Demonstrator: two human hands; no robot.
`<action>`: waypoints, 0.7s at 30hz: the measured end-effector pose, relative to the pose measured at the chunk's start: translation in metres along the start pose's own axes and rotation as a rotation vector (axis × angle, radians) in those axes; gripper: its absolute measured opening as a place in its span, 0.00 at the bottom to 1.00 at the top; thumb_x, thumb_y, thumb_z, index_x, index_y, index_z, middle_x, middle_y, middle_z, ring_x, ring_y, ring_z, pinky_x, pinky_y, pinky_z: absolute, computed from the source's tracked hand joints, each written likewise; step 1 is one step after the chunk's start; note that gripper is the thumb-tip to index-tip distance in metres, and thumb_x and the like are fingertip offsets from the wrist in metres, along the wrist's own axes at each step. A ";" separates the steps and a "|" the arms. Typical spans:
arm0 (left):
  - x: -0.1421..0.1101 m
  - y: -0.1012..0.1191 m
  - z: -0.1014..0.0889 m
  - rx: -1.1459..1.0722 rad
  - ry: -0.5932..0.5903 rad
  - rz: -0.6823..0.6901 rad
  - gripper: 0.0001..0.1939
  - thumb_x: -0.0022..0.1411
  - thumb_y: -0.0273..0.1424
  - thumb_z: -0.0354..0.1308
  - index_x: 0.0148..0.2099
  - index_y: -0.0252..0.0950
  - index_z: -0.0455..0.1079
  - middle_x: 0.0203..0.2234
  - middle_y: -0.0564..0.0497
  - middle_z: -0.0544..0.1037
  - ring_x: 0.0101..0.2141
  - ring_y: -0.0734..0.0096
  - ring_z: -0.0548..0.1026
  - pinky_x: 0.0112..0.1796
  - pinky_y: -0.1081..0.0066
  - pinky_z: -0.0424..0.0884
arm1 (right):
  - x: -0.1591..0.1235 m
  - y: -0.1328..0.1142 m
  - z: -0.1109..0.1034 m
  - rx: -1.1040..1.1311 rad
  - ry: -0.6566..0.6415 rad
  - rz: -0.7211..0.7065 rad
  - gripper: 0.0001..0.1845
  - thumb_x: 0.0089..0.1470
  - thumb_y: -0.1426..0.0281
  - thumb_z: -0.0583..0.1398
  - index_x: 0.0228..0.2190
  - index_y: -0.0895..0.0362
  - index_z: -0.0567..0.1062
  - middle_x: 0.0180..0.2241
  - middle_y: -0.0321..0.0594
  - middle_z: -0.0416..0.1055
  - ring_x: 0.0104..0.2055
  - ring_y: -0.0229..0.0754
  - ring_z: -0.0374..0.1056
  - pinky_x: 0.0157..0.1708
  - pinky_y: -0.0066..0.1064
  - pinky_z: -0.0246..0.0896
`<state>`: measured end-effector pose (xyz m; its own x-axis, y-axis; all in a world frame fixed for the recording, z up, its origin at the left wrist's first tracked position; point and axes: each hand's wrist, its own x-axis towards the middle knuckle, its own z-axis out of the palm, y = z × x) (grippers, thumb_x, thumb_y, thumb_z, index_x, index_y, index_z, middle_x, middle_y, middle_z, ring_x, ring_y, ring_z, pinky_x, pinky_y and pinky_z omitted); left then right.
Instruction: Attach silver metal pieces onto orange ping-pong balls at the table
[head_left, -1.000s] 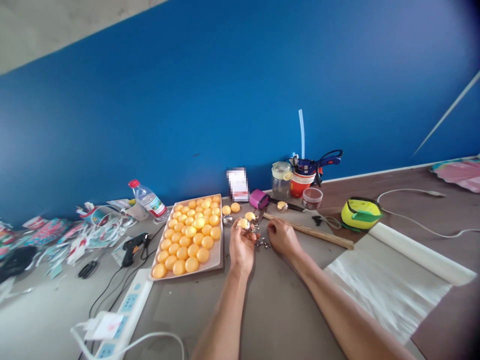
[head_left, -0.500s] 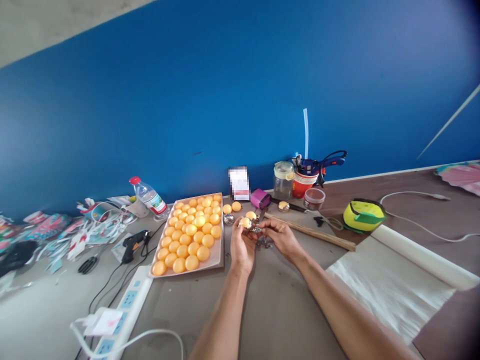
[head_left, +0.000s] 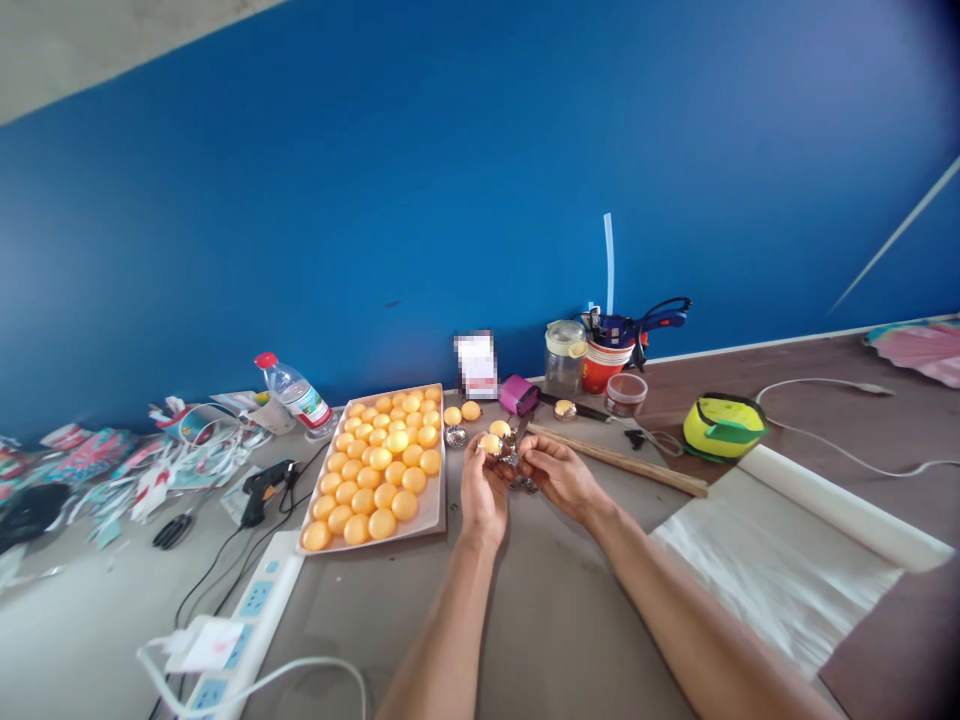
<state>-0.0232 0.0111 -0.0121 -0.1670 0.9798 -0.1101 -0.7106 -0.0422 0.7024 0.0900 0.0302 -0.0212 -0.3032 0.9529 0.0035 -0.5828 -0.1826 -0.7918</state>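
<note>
Near the middle of the table, my left hand (head_left: 484, 505) is closed round an orange ball (head_left: 490, 444) with crinkled silver foil about its lower part. My right hand (head_left: 562, 480) is just to the right, thumb and fingertips pinched together close to the foil; whatever they hold is too small to make out. Another orange ball (head_left: 500, 428) with foil shows right behind the held one. Silver foil scraps (head_left: 523, 484) lie between my hands, partly hidden by them. A foil-covered ball (head_left: 455, 436) and two bare orange balls (head_left: 470, 410) sit behind my left hand.
A shallow box (head_left: 441, 480) of orange balls stands on the left, with a bottle (head_left: 300, 398), glue gun (head_left: 264, 488) and power strip (head_left: 262, 610) around it. To the right lie a wooden stick (head_left: 622, 460), a white roll (head_left: 847, 505) and a yellow-green pouch (head_left: 724, 425).
My right fingertips have shifted slightly beside the foil. My left hand keeps its hold on the ball. The whole view has moved a little.
</note>
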 end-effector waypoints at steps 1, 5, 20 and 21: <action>0.000 0.000 0.000 0.005 0.000 -0.002 0.15 0.53 0.35 0.59 0.43 0.36 0.66 0.30 0.53 0.72 0.22 0.78 0.67 0.25 0.75 0.61 | 0.000 0.000 0.000 0.002 -0.011 -0.003 0.11 0.40 0.65 0.67 0.23 0.57 0.71 0.18 0.31 0.64 0.23 0.33 0.56 0.27 0.27 0.50; -0.001 -0.002 0.000 0.052 -0.014 -0.024 0.15 0.54 0.34 0.57 0.44 0.36 0.66 0.27 0.53 0.73 0.20 0.78 0.66 0.25 0.75 0.61 | -0.001 0.001 0.001 0.043 -0.058 -0.019 0.10 0.44 0.65 0.65 0.25 0.55 0.70 0.23 0.32 0.66 0.23 0.34 0.58 0.27 0.28 0.52; -0.001 -0.007 -0.003 0.153 -0.005 0.025 0.17 0.54 0.36 0.57 0.46 0.38 0.65 0.31 0.52 0.74 0.25 0.75 0.70 0.26 0.74 0.64 | 0.000 0.001 0.005 -0.054 -0.012 0.009 0.13 0.40 0.65 0.67 0.25 0.57 0.70 0.20 0.31 0.68 0.18 0.30 0.58 0.21 0.26 0.50; -0.001 -0.008 -0.004 0.161 0.002 0.022 0.17 0.54 0.36 0.57 0.46 0.38 0.65 0.31 0.52 0.74 0.25 0.75 0.70 0.27 0.74 0.64 | 0.000 0.002 0.004 -0.085 -0.007 0.000 0.13 0.40 0.65 0.67 0.24 0.57 0.70 0.19 0.31 0.68 0.18 0.30 0.57 0.20 0.26 0.49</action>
<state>-0.0201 0.0099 -0.0198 -0.1832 0.9785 -0.0945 -0.5876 -0.0320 0.8085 0.0852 0.0292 -0.0201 -0.3082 0.9513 0.0077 -0.5172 -0.1607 -0.8406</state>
